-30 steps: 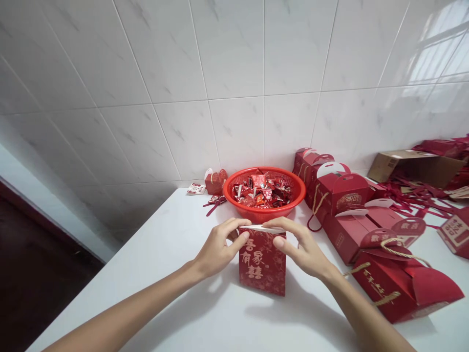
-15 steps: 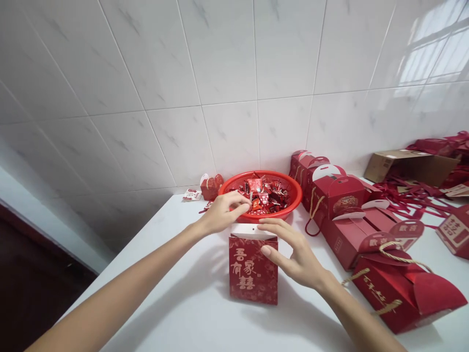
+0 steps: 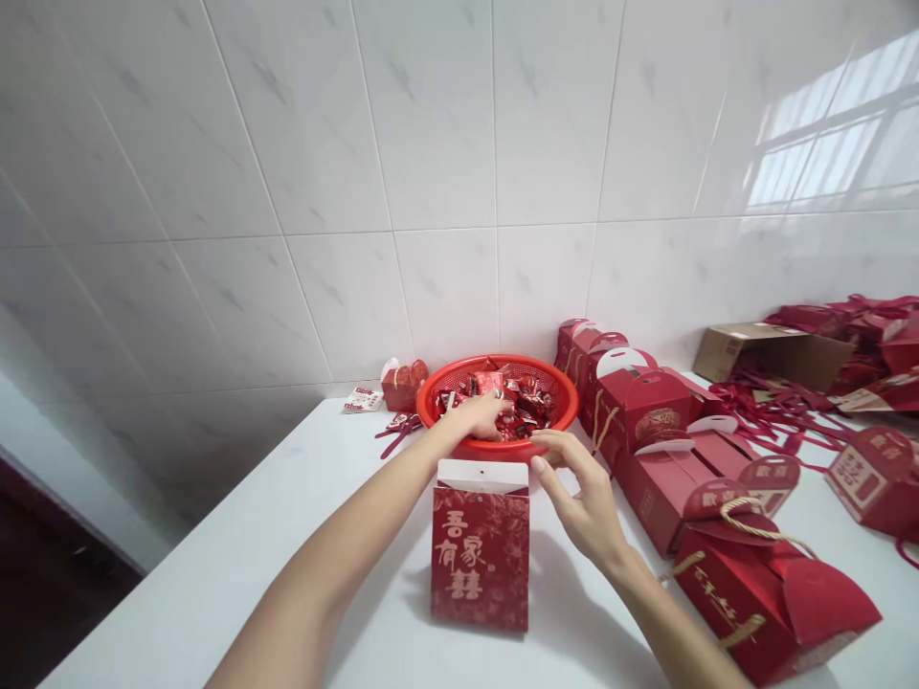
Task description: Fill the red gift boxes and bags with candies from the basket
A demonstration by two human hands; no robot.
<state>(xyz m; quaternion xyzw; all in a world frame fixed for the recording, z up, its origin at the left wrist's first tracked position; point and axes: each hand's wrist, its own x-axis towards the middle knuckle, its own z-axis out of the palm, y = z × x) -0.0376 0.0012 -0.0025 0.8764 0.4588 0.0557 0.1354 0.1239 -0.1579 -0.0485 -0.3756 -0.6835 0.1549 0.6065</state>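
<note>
A red paper gift bag with pale Chinese characters stands upright on the white table, its white-lined top flap raised. Behind it sits a red plastic basket filled with small red-wrapped candies. My left hand reaches past the bag into the basket, fingers stretched among the candies; the fingertips are partly hidden. Beside the bag's upper right corner, my right hand hovers with thumb and fingers apart and nothing between them.
Along the right runs a row of red gift boxes, some with gold rope handles. Further right lie dark red ribbons and an open cardboard carton. A small red box and a printed card lie left of the basket, by the tiled wall.
My left hand has moved forward and down into the candies from above the basket's near rim. My right hand has drawn slightly away from the bag's top. The view has tilted up a little.
</note>
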